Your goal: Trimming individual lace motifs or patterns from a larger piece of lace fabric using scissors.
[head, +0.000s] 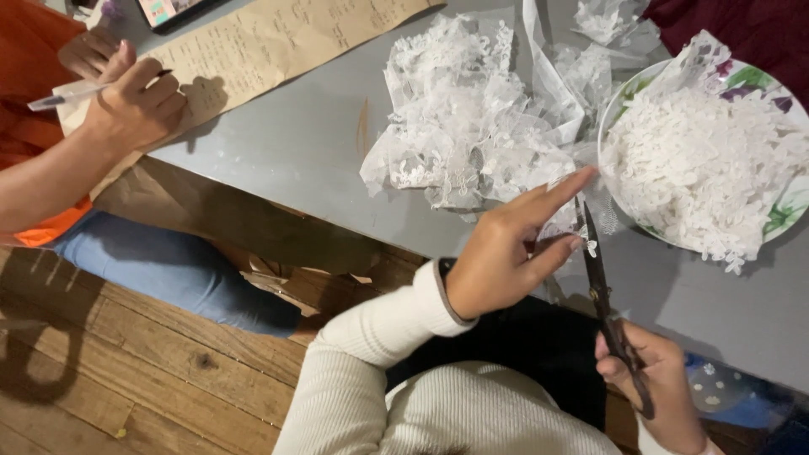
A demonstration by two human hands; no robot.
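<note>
My left hand (506, 253), in a cream ribbed sleeve, pinches a small piece of white lace (566, 221) at the near edge of the grey table (295, 143), fingers pointing to the right. My right hand (661, 396) grips the handles of dark scissors (602, 295), whose blades point up towards the lace by my left fingertips. A heap of white lace fabric (468, 118) lies on the table just beyond my left hand. To the right stands a flower-patterned bowl (779, 219) piled with small white lace cut-outs (704, 164).
Another person in an orange top and blue jeans sits at the left, one hand (135, 101) holding a pen (59, 99) over a long brown paper sheet (270, 42) with writing. Wooden floor boards (126, 379) lie below. A dark red cloth (742, 25) is at the far right.
</note>
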